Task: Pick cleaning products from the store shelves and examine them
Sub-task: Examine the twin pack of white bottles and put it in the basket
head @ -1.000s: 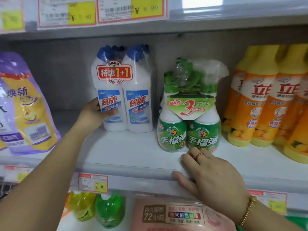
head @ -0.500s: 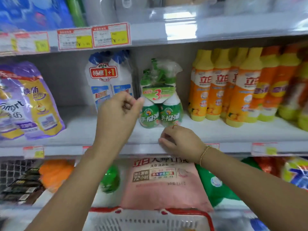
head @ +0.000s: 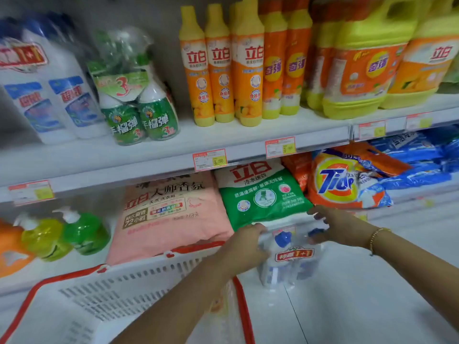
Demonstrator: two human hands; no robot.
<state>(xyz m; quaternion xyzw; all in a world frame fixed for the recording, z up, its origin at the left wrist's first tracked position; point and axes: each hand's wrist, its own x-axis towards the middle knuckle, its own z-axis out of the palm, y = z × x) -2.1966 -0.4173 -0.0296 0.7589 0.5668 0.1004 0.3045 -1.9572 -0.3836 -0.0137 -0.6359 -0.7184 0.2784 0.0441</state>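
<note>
Left grip (head: 244,247) clasps the left shoulder of a twin pack (head: 290,259): two white bottles with blue caps in clear wrap, red "1+1" label facing the camera. Right grip (head: 340,227) pinches the wrap at the right-hand cap; the outline is blurred. Bracelet (head: 375,237) on that wrist.

Half a second earlier the left grip was raised at the upper shelf (head: 248,135), in front of the white bottles. The right grip rested on that shelf's front edge by the green spray pack (head: 134,105). Now both are down low with the pack between them, and the view has dropped and swung right.

Upper shelf, left to right:
- a second white pair (head: 49,83)
- the spray pack
- tall orange-yellow bottles (head: 221,65)
- big yellow jugs (head: 367,58)

Price tags (head: 210,158) line its front edge.

Lower shelf (head: 64,265), left to right:
- pump bottles (head: 82,229)
- pink bag (head: 169,214)
- green bag (head: 263,194)
- Tide bag (head: 342,182)
- blue bags (head: 417,157)

White basket (head: 124,289) with a red rim sits under the left forearm, its right rim close to the pack's left side.

The twin pack hangs off the lower shelf's front edge, just in front of and below the green bag, over the floor (head: 372,294).
</note>
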